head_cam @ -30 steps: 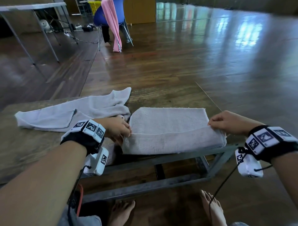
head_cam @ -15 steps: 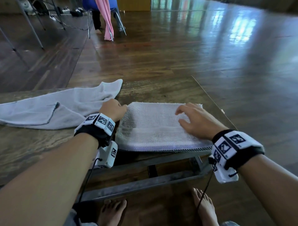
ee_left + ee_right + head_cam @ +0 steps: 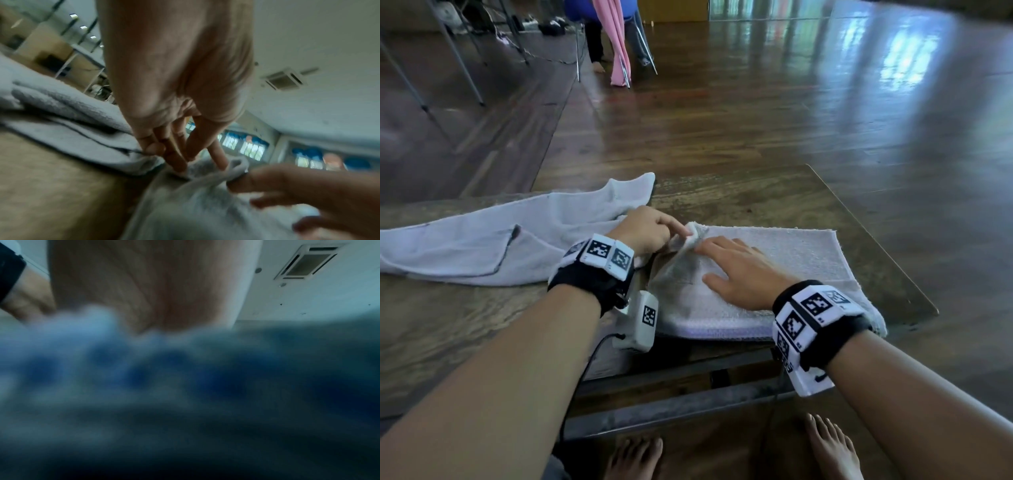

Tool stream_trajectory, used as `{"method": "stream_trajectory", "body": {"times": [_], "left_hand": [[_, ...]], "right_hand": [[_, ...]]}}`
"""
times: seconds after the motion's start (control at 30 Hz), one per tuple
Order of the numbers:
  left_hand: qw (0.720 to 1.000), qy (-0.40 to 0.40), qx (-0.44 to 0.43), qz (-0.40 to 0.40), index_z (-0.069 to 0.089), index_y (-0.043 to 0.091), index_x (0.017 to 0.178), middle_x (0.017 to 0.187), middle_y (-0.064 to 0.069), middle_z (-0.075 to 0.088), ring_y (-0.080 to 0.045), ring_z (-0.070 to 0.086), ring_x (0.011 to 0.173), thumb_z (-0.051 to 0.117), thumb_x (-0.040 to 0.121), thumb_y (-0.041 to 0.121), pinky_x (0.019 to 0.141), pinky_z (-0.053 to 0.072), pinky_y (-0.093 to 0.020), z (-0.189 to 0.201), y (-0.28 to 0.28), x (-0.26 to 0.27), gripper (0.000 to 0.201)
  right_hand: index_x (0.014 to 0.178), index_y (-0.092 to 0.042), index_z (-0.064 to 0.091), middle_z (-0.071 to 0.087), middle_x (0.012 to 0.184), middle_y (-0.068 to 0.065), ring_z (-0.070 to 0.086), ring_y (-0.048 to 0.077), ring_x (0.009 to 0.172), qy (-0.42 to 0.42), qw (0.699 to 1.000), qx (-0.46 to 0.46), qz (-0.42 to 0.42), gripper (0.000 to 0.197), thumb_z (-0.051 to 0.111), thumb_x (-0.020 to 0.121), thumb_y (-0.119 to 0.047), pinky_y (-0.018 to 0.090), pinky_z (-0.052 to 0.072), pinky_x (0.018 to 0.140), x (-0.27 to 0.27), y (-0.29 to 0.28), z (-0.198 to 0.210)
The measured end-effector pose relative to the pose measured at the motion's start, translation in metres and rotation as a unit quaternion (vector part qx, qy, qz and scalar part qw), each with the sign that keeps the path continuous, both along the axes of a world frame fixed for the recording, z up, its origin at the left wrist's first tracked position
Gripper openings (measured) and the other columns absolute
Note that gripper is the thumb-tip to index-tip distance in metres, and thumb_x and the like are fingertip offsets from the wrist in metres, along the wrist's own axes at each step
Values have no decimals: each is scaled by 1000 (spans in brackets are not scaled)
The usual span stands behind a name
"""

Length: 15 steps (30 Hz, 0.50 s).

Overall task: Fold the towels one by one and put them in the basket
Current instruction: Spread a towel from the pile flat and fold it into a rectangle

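A pale grey folded towel (image 3: 784, 260) lies on the wooden table (image 3: 739, 195) in front of me. My left hand (image 3: 650, 229) is at the towel's far left corner and pinches it, so the corner (image 3: 691, 235) stands up a little. The left wrist view shows the left fingers (image 3: 218, 159) pointing down into that raised fold of the towel (image 3: 195, 203). My right hand (image 3: 736, 270) lies flat on the towel with straight fingers, its fingertips close to the raised corner. In the right wrist view only blurred towel (image 3: 144, 386) and palm (image 3: 144, 288) show. No basket is in view.
A second grey towel (image 3: 493, 240) lies unfolded and rumpled on the table's left side, touching my left hand. The table's right edge (image 3: 876, 236) runs just beyond the folded towel. A metal frame (image 3: 671, 407) and my bare feet are below. A chair with pink cloth (image 3: 616, 41) stands far off.
My right hand slid left across the folded towel, from its right end to near the left corner. My left hand moved onto that corner and raised it.
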<state>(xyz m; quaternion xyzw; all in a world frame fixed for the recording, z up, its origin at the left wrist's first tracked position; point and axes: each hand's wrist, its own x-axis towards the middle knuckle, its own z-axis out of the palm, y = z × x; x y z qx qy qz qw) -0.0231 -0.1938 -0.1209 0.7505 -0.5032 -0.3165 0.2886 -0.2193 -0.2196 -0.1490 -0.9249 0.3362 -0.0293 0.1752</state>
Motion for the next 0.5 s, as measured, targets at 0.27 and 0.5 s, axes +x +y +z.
{"method": "stream_trajectory", "body": {"times": [0.27,0.5], "left_hand": [[994,-75,-29,-70,64,12,109,93,-8,62,-18,56,76,62,79,-9,75,52,-32,-17,0,1,37],[981,-143,-105,-80,68,18,104,74,2,58,-14,54,67,66,82,5,64,44,-25,-30,1,-2,26]], "right_hand": [[147,-29,39,44,148,-2,39,23,134,10,1000,-10,-5,52,50,97,-36,44,38,110,14,-2,-6],[146,-27,42,45,146,-2,38,21,131,6,1000,6,-9,50,51,98,-36,44,37,110,13,-3,-5]]}}
